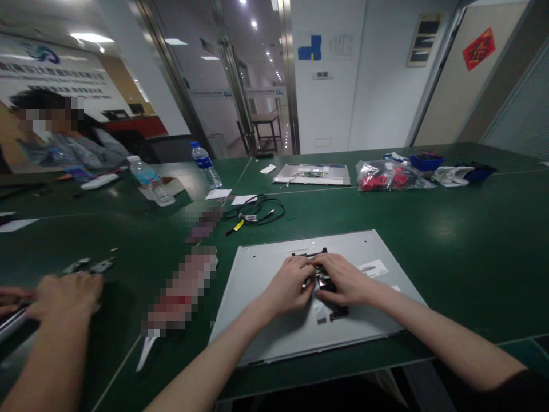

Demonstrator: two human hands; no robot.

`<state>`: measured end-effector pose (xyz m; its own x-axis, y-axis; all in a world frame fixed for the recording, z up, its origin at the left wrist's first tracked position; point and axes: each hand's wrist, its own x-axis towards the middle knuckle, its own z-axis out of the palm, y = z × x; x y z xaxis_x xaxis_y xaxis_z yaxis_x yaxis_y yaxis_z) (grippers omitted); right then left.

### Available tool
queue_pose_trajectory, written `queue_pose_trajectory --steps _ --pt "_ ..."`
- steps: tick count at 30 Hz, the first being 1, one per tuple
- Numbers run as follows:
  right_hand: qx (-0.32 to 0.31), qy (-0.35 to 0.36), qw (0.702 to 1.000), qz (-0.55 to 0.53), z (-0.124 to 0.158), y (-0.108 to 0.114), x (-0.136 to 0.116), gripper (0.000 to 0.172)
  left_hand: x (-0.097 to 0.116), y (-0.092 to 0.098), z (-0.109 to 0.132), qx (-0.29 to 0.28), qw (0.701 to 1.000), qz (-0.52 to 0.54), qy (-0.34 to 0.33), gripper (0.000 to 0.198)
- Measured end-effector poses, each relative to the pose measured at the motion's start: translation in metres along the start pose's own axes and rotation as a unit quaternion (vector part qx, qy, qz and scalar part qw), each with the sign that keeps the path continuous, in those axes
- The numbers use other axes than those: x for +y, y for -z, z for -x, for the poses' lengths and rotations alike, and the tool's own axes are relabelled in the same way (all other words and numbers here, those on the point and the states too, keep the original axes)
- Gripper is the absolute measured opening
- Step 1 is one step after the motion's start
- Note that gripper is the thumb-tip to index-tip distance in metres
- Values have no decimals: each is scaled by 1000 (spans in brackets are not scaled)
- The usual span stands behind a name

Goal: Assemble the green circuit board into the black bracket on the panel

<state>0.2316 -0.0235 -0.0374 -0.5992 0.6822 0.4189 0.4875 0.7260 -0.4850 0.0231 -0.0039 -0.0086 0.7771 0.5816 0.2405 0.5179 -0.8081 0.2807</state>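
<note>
Left hand (288, 284) and right hand (343, 280) both pinch the black bracket (325, 281) on the grey panel (266, 286); they should press evenly, panel flat.

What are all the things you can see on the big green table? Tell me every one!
grey panel: one, silver-grey, lying flat at the near edge
black part: one, black, on the panel under the hands
black cable: one, black, coiled behind the panel
water bottles: two, clear with blue caps, far left
second panel: one, grey, far middle
plastic bag: one, clear with red things inside, far right
blue tray: one, blue, beside the bag
table: green
co-worker's hand: one, near left edge
left hand: on the black part
right hand: on the black part
</note>
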Motion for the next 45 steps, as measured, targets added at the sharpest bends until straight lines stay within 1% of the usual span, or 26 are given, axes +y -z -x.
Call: queue_pose_trajectory --steps 3,8,13,19,24,27,30,34,36,39,45 --pt "5 5 1000 1 0 0 0 57 0 4 1 -7 1000 13 -12 6" --pt "3 3 1000 9 1 0 1 57 1 8 2 -15 1000 21 -13 15" --pt "-2 2 1000 12 1 2 0 57 1 8 1 -23 999 21 -14 16" --pt "-18 -4 999 28 0 6 -3 54 1 8 2 -34 999 22 -31 16" --pt "-24 -4 999 47 -1 11 -3 54 3 8 4 -40 999 6 -31 24" --pt "-12 -7 999 52 -1 12 -4 48 2 7 4 -44 999 1 -28 27" --pt "1 -5 999 52 -2 10 -4 37 1 5 4 -45 999 1 -21 30" --pt "18 8 999 50 -2 8 -4 22 0 5 3 -41 999 2 -18 44" --pt "15 24 998 49 -2 8 -5 17 -1 5 3 -41 999 1 -16 42" --pt "4 44 998 48 0 10 -6 12 -2 4 2 -43 999 -1 -13 31" --pt "-3 43 998 47 1 7 -6 14 -1 3 2 -42 999 3 -15 30"
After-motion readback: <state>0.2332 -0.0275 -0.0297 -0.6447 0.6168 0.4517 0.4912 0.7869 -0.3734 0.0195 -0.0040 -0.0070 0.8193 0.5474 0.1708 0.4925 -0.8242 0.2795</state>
